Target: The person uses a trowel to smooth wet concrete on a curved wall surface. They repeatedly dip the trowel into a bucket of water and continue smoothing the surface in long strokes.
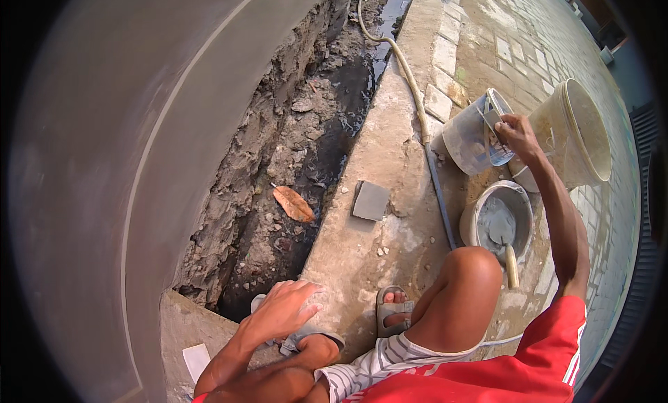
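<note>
1. In the head view, the right hand [516, 135] pinches a flat grey piece [493, 119] between thumb and fingers.
2. That piece is at the mouth of the blue-and-white bucket [467, 142]; whether it touches the rim, I cannot tell.
3. The left hand [278, 311] is low over the left leg, thumb and fingers apart, seemingly with nothing in its grasp; pale residue marks the fingertips.
4. The flat piece looks light and fairly stiff, probably slippery if wet. An edge or corner, thumb on one face and fingers on the other, seems the best hold; if brittle, its corners could chip.
5. A similar grey square [371, 200] lies on the concrete ledge [362, 152], well apart from both hands. Its edges look easiest to take hold of.
6. Just below the bucket stands a round tub [470, 226] of grey paste [495, 219], a pale handle [512, 267] leaning out over its rim. The paste looks soft and wet; the handle offers the cleaner grip.
</note>
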